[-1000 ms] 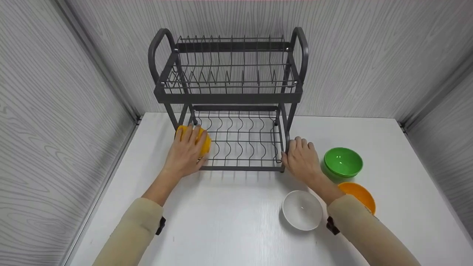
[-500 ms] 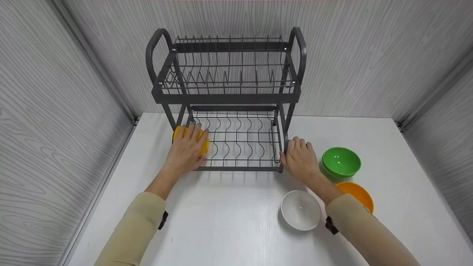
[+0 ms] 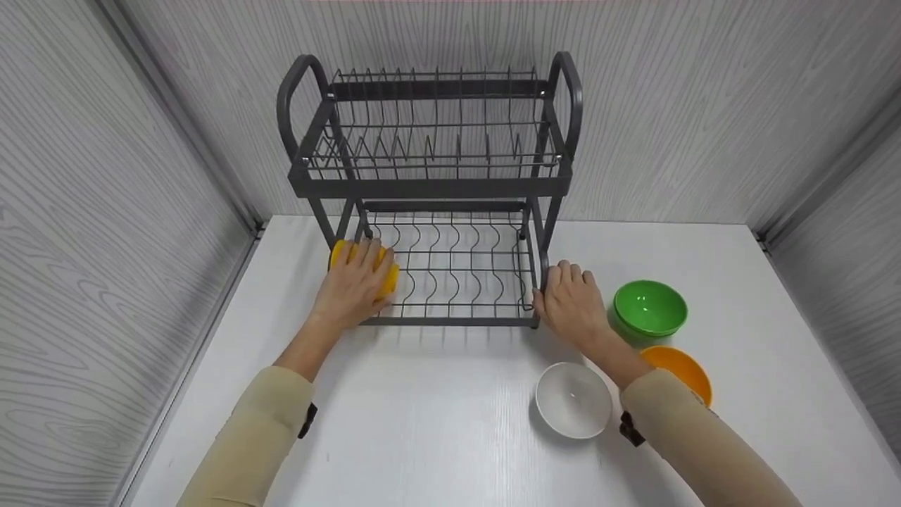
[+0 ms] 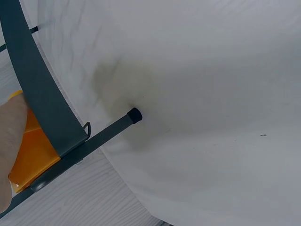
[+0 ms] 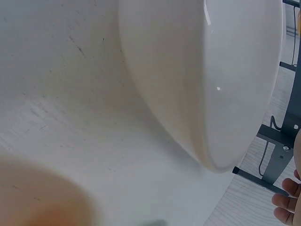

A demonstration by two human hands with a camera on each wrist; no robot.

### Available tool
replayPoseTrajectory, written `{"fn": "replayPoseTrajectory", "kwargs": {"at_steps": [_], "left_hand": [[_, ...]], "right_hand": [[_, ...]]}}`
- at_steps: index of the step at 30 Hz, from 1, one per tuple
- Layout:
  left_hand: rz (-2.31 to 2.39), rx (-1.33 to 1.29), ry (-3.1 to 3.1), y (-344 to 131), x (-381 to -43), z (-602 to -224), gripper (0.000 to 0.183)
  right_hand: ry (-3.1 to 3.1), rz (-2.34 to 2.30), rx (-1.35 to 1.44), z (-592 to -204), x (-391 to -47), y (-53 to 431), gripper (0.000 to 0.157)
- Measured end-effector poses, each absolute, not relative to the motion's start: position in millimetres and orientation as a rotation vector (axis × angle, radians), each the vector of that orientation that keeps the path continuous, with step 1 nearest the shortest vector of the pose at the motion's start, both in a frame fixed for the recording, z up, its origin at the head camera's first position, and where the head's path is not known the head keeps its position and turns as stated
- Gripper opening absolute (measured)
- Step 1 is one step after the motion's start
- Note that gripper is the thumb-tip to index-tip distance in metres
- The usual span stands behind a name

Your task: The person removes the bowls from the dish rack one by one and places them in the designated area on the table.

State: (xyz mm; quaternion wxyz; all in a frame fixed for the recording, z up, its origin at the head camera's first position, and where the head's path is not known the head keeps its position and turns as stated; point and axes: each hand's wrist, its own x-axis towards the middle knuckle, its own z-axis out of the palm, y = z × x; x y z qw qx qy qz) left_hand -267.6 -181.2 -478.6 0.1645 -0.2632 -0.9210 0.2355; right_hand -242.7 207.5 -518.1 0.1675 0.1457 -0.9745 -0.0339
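A dark grey two-tier dish rack stands against the back wall. At the left end of its lower tier, my left hand holds a yellow bowl, fingers spread over it and hiding most of it. In the left wrist view the bowl shows behind the rack's bars, beside part of the hand. My right hand grips the rack's lower right side near the front corner. In the right wrist view its fingertips appear at the right edge, close to the rack's foot.
A white bowl sits upright in front of my right hand. Stacked green bowls stand to the right, with an orange bowl in front of them, partly covered by my right forearm. Grey wood-grain walls enclose the white table.
The view has shifted very slightly. My left hand's fingertips have slid down a little on the yellow bowl. My right hand keeps its grip on the rack.
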Motion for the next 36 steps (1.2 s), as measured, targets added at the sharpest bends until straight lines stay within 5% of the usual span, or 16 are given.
{"fn": "replayPoseTrajectory", "kwargs": {"at_steps": [36], "left_hand": [[0.586, -0.786, -2.585, -184.2, -268.6, -479.6, 0.084]], "right_hand": [[-2.786, -0.075, 0.406, -518.2, -242.0, 208.0, 0.040]]}}
